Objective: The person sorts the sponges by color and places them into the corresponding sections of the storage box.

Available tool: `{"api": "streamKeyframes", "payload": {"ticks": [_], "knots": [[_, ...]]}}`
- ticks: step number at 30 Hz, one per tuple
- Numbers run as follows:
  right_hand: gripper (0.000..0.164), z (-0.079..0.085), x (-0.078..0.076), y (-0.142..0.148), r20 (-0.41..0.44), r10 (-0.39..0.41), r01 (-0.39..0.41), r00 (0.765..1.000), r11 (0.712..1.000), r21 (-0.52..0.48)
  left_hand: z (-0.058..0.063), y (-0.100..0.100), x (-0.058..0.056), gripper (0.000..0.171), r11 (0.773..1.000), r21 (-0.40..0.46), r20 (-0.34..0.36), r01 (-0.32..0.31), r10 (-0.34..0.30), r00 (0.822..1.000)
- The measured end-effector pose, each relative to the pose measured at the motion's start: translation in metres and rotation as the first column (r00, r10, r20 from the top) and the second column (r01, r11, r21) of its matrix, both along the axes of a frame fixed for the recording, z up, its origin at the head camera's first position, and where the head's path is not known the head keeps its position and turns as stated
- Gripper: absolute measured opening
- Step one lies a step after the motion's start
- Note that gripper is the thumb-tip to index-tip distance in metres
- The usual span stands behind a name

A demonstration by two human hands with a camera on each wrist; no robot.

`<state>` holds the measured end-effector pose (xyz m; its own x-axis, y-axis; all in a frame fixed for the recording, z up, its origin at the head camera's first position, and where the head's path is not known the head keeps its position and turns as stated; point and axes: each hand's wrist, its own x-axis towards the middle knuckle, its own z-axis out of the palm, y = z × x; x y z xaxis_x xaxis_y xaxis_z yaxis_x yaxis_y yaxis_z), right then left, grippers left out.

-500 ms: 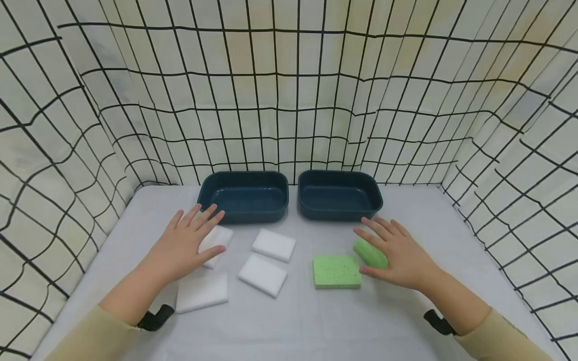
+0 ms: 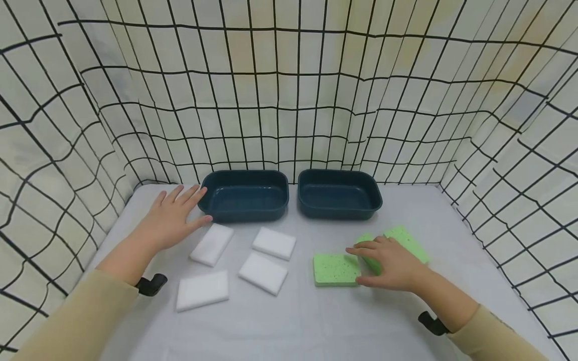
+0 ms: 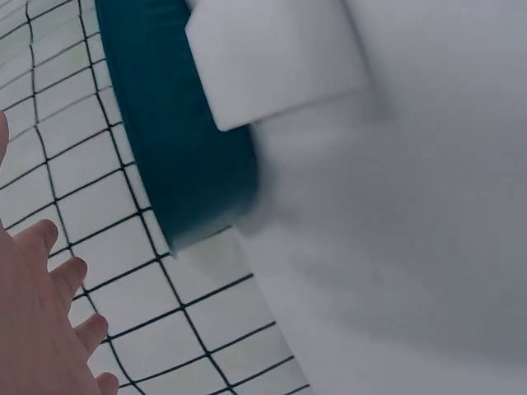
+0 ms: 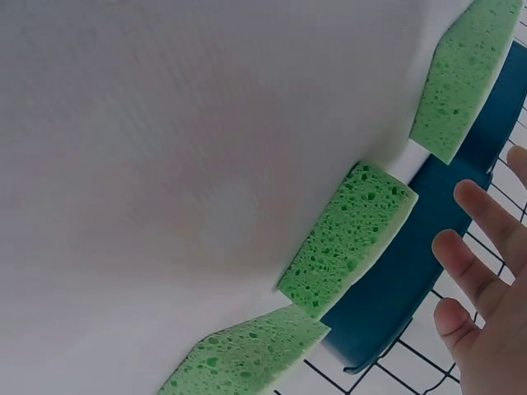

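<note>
My left hand (image 2: 169,223) hovers by the left end of the left blue bin (image 2: 244,215), fingers spread and holding nothing. Several white sponge blocks (image 2: 212,244) lie nearby on the cloth. Over the green sponges is my right hand (image 2: 390,265), its fingers loosely bent. It partly covers the middle sponge (image 2: 367,240); another sponge (image 2: 335,273) lies to its left and a third (image 2: 408,243) beyond it. In the right wrist view the fingers (image 4: 469,263) stand apart from the sponges (image 4: 350,239), with nothing between them.
The right blue bin (image 2: 339,213) stands beside the left one at the back of the white-covered table (image 2: 289,326). A black wire grid (image 2: 289,108) over pale cloth surrounds the table at the back and both sides.
My left hand has moved away and to the left, uncovering a white block. My right hand has shifted slightly left and nearer, its fingers bending more, and the far-right green sponge now shows.
</note>
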<state>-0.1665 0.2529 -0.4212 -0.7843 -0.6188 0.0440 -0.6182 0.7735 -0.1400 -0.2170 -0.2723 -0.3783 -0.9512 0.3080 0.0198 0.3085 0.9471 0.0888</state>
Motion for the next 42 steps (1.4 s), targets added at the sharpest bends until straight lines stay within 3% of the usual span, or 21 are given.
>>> {"api": "streamKeyframes", "payload": {"ticks": [8, 16, 25, 42], "knots": [[0.064, -0.006, 0.001, 0.001, 0.08, 0.022, -0.023, 0.997, 1.0, 0.016, -0.016, -0.016, -0.022, 0.091, 0.998, 0.03, 0.091, -0.051, 0.048, 0.995], [0.065, -0.006, 0.0, -0.001, 0.098, 0.041, -0.045, 0.994, 0.998, 0.037, -0.025, -0.032, -0.041, 0.091, 0.995, 0.015, 0.145, -0.099, 0.096, 0.985], [0.067, -0.009, -0.004, -0.001, 0.134, 0.035, -0.046, 0.99, 0.996, 0.079, -0.03, -0.032, -0.053, 0.091, 0.995, 0.013, 0.175, -0.101, 0.097, 0.98], [0.068, -0.01, -0.012, -0.003, 0.125, 0.073, -0.084, 0.989, 0.993, 0.087, -0.037, -0.025, -0.07, 0.097, 0.993, -0.013, 0.201, -0.117, 0.117, 0.973]]}}
